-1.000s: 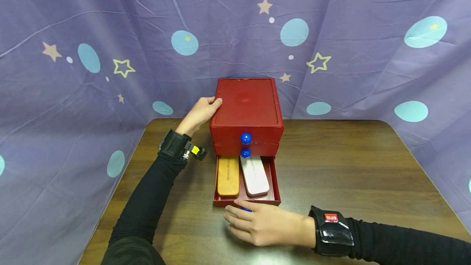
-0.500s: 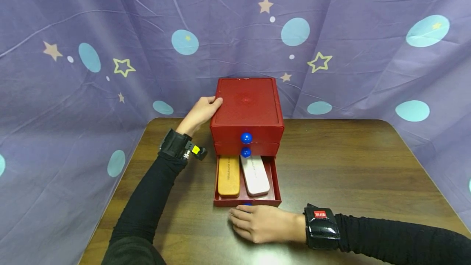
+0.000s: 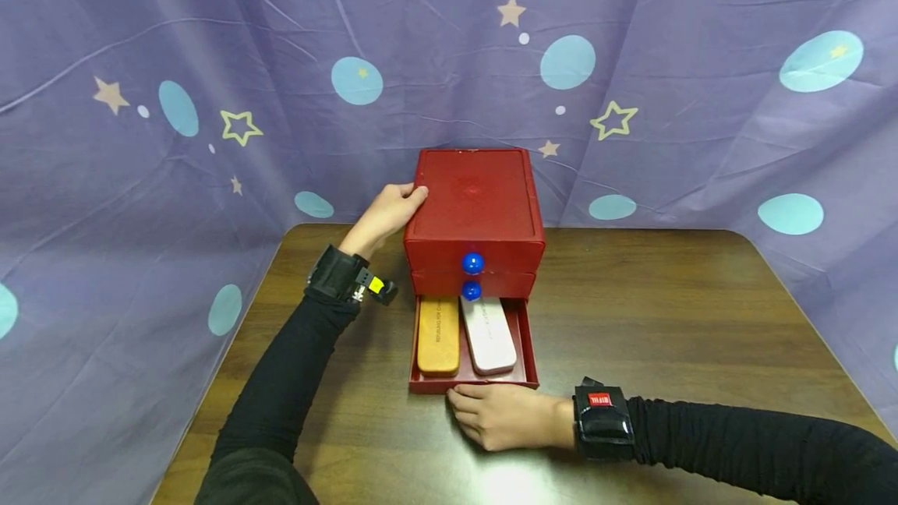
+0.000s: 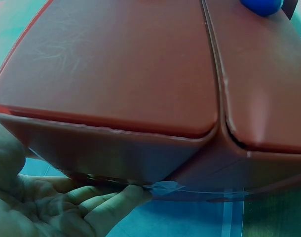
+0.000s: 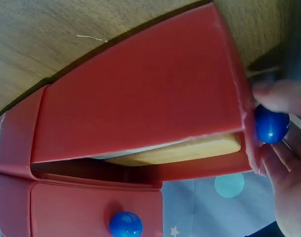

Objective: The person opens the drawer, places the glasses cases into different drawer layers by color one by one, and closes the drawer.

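A red drawer box (image 3: 477,197) stands at the middle of the table, its top and side also large in the left wrist view. My left hand (image 3: 386,213) holds its left side, thumb over the top edge and fingers (image 4: 118,205) against the side wall. The bottom drawer (image 3: 522,341) is pulled out; inside lie a yellow case (image 3: 438,337) and a white case (image 3: 489,337) side by side. At its front is my right hand (image 3: 508,415), whose thumb and fingers surround the blue knob (image 5: 272,124) in the right wrist view. From the head, that knob is hidden.
Two upper drawers are closed, each with a blue knob: the top knob (image 3: 473,263) and the middle knob (image 3: 471,291). A wooden table (image 3: 666,318) lies under everything. Behind it hangs a purple curtain (image 3: 435,37) with stars and dots.
My right hand has moved up against the drawer front and covers the blue knob, which showed between its fingers before. My left hand has stayed on the box; the drawer is out as before.
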The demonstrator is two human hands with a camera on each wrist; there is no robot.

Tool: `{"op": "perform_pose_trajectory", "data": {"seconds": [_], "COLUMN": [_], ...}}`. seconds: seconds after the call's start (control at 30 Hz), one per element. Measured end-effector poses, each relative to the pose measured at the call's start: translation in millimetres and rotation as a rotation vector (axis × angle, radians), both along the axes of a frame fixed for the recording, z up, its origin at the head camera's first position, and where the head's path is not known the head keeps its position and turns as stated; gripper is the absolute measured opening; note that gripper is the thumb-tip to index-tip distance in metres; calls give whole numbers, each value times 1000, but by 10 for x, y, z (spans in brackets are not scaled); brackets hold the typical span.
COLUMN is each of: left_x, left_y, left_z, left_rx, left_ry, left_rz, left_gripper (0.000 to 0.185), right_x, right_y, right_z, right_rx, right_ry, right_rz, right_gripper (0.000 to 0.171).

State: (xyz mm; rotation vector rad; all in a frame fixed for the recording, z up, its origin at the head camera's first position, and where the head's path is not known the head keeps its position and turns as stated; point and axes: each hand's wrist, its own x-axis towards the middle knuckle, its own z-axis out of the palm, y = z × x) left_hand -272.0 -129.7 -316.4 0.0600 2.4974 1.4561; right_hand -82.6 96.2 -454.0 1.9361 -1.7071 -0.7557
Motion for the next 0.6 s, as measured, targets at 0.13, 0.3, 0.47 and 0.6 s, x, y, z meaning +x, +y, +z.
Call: {"op": "perform_pose_trajectory", "data": {"seconds": [0.13,0.3,0.47,0.6], "left_x": [-1,-8,-9,-5], "left_y": [-10,-8,-6,-10], "left_z": [-8,-6,1,5], "left_rx": [-1,-5,2,4], "left_ry": [11,13,8,-4], "left_rz": [3,1,-2,-8], "left_gripper": [55,54,54,55], "right_x": [-3,-17,-37,-45], "right_y": [19,38,50,57], "right_z": [1,-28,-30,4], "right_rx": [-3,-12,-27,-24], "right_ry": [-2,-18,-20,-14], "right_rz": [11,24,43,46], "right_gripper": [29,27,26,23]}}
